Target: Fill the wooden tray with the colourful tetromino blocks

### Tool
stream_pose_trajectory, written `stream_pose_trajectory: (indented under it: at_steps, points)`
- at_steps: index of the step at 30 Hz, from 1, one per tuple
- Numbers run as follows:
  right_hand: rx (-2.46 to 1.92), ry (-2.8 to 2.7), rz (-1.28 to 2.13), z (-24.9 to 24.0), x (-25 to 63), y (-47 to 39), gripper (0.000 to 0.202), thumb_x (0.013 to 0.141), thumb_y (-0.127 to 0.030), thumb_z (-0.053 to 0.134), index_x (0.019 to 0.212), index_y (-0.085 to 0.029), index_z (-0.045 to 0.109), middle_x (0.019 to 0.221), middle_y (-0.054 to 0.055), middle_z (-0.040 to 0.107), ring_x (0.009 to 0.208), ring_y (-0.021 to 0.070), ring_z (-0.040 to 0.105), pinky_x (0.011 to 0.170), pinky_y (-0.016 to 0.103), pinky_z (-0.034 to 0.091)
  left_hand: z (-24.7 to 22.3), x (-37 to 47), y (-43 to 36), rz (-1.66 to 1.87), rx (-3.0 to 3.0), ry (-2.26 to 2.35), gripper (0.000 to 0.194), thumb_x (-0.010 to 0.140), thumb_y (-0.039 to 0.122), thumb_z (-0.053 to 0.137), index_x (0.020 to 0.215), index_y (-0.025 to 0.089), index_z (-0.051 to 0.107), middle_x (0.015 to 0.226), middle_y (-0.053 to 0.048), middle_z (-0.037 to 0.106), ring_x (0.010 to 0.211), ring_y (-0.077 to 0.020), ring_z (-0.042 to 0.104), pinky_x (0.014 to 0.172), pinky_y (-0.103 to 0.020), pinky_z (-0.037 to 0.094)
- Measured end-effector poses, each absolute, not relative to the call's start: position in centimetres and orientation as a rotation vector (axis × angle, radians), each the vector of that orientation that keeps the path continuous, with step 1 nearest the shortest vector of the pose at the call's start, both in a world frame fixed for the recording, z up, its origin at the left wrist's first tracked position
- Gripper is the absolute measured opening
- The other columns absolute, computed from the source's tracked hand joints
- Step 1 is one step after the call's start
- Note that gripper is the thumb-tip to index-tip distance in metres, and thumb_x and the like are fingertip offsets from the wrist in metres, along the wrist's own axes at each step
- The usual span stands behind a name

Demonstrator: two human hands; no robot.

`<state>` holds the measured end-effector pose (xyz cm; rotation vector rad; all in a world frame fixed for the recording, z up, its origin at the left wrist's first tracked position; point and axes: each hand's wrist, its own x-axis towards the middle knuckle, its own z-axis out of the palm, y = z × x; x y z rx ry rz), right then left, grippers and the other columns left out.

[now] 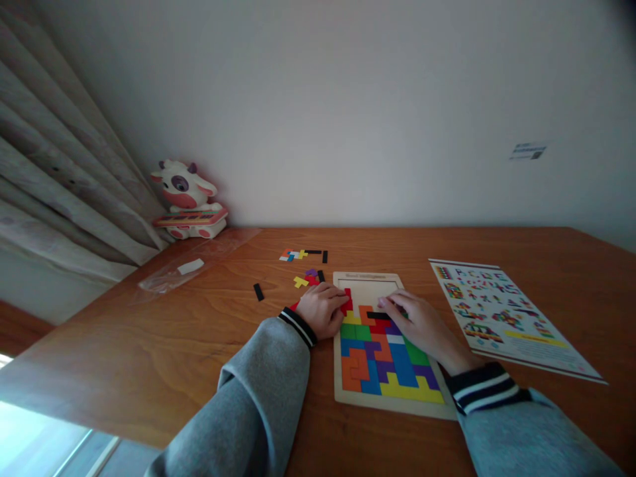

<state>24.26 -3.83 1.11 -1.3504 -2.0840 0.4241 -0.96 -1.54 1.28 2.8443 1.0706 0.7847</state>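
A wooden tray puzzle [365, 277] lies on the table, its lower part filled with interlocking block pieces in several colours. My left hand [322, 310] rests over the tray's upper left edge, fingers curled together against a red puzzle piece [348, 301]. Over the right side of the tray is my right hand [420, 323], with thumb and fingers drawn together at the right end of a black bar piece [376, 316]. That bar lies across an orange piece [365, 313] and the red one below it. The fingertips' exact contact is partly hidden.
Loose pieces lie beyond my left hand, including a yellow piece [301, 282] and a black piece [258, 292]. A printed pattern sheet [511, 308] lies at the right. A cow toy keyboard [191, 202] and a clear plastic bag [171, 281] are at the left.
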Motion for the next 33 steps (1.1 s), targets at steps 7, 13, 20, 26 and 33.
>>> stream_pose_trajectory:
  at_steps: [7,13,20,26,33]
  points:
    - [-1.353,-2.091,0.423,1.0,24.3,-3.7,0.037,0.099,-0.044,0.042,0.089,-0.023,0.070,0.091,0.007,0.071,0.086,0.0213,0.066,0.079,0.034,0.049,1.5,-1.0,-1.8,0.660,2.921,1.070,0.041,0.075,0.014,0.053,0.112,0.022,0.070,0.109,-0.009,0.070,0.097,-0.0261,0.060,0.087,-0.043,0.050]
    - [-1.352,-2.083,0.406,0.8,24.4,-3.7,0.036,0.099,-0.044,0.043,0.086,-0.023,0.070,0.089,0.006,0.071,0.084,0.0207,0.066,0.077,0.033,0.049,1.5,-1.4,-1.6,0.811,2.856,1.098,0.033,0.080,0.015,0.051,0.105,0.020,0.072,0.102,-0.009,0.071,0.094,-0.0246,0.062,0.086,-0.041,0.052]
    - [-1.348,-2.084,0.423,0.8,24.4,-3.8,0.036,0.099,-0.044,0.042,0.086,-0.022,0.069,0.090,0.006,0.070,0.084,0.0208,0.065,0.077,0.034,0.049,1.3,-5.4,0.2,0.935,2.685,1.582,0.036,0.087,0.021,0.055,0.121,0.018,0.064,0.121,-0.010,0.068,0.109,-0.0263,0.060,0.097,-0.044,0.049]
    - [-1.352,-2.092,0.420,0.9,24.4,-3.8,0.038,0.099,-0.045,0.041,0.085,-0.022,0.068,0.089,0.007,0.069,0.084,0.0211,0.064,0.077,0.035,0.048,0.5,-6.6,0.8,0.738,2.677,1.567,0.026,0.092,0.033,0.056,0.112,0.022,0.069,0.122,-0.007,0.068,0.112,-0.0260,0.062,0.098,-0.043,0.049]
    - [-1.349,-2.015,0.510,0.9,24.3,-3.8,0.039,0.099,-0.047,0.041,0.088,-0.022,0.069,0.092,0.007,0.071,0.087,0.0217,0.066,0.082,0.035,0.049,0.8,-6.4,0.9,0.682,2.577,1.655,0.027,0.088,0.039,0.064,0.107,0.020,0.066,0.108,-0.008,0.073,0.099,-0.0251,0.069,0.088,-0.037,0.054]
